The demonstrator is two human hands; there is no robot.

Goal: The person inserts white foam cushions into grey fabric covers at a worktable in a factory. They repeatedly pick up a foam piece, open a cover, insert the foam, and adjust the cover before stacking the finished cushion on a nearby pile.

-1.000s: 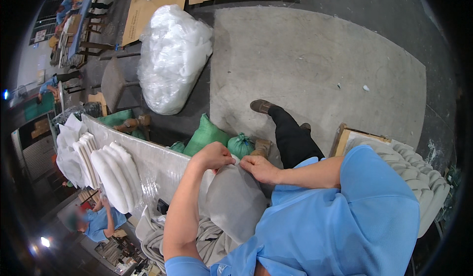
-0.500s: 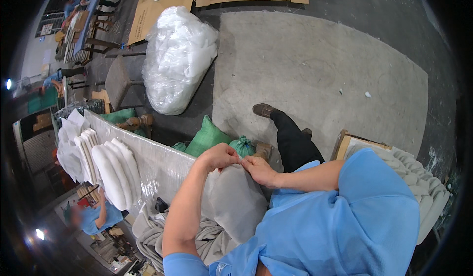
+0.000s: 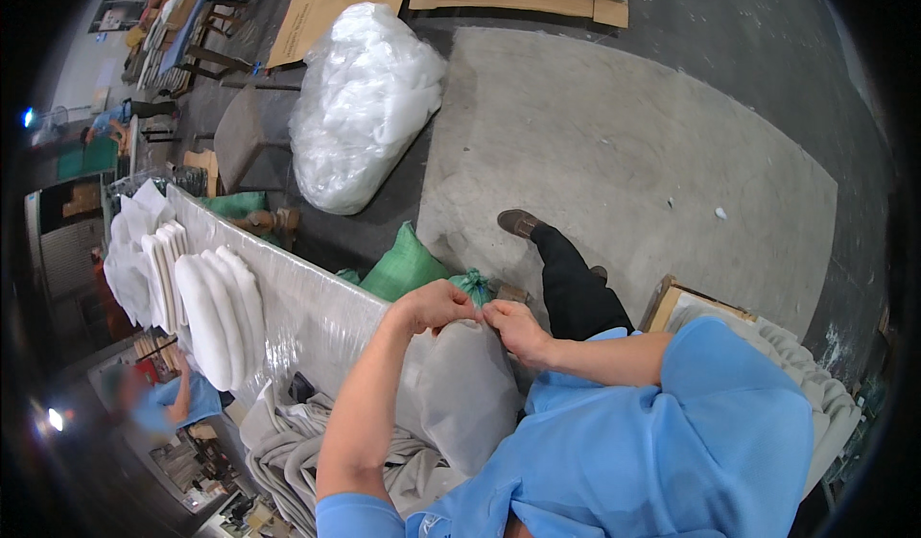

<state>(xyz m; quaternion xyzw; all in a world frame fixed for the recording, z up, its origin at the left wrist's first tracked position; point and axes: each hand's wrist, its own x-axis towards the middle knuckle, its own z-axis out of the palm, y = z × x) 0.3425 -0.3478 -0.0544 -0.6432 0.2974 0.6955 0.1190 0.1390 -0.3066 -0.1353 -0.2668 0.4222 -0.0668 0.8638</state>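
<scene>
A plump grey fabric cushion (image 3: 468, 394) hangs before me against the edge of the plastic-wrapped table. My left hand (image 3: 434, 308) and my right hand (image 3: 518, 333) meet at its top edge, fingertips almost touching. Both are closed in a pinch on the cushion's fabric edge; the exact spot between the fingers is too small to make out. To the left of the cushion, loose grey fabric covers (image 3: 317, 442) lie heaped on the table, partly behind my left forearm.
White padding pieces (image 3: 219, 317) stand on the plastic-wrapped table (image 3: 307, 293). Green sacks (image 3: 408, 264) sit beyond it on the floor. A large clear plastic bag of white filling (image 3: 360, 106) lies farther off. Stacked grey cushions (image 3: 815, 394) are at my right; a person (image 3: 182, 399) works at left.
The view has shifted a little. My hands keep their pinch at the cushion's top edge and have moved slightly, still close together.
</scene>
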